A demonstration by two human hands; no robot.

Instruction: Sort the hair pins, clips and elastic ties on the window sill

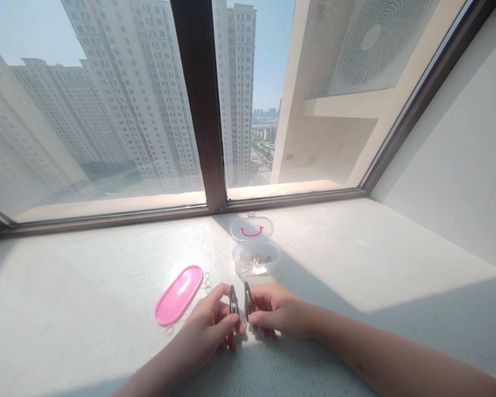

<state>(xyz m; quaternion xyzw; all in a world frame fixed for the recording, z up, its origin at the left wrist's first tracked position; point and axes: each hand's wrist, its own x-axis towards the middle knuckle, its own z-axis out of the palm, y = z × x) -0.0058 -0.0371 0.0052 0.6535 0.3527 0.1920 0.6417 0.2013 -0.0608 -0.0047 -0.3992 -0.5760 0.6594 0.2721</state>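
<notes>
Between the thumb and fingers of my left hand (pixel 213 322) is a black snap hair clip (pixel 233 300), held upright. A second black snap hair clip (pixel 248 300) stands upright in the pinch of my right hand (pixel 275 310). The two clips face each other with a narrow gap between them. Just beyond my hands, a clear plastic box (pixel 242 268) holds several small gold-coloured and dark pieces. Its lid (pixel 252 221) is folded back toward the window and carries a pink handle. Parts of the fingers on both hands are hidden.
Left of my hands lies a pink oval tray (pixel 179 295). Several small hair ties (pixel 208 282) rest by its right edge, and another hair tie (pixel 169 331) is below it. The window frame (pixel 217 204) bounds the speckled sill (pixel 86 286) at the back; a white wall (pixel 450 165) stands right.
</notes>
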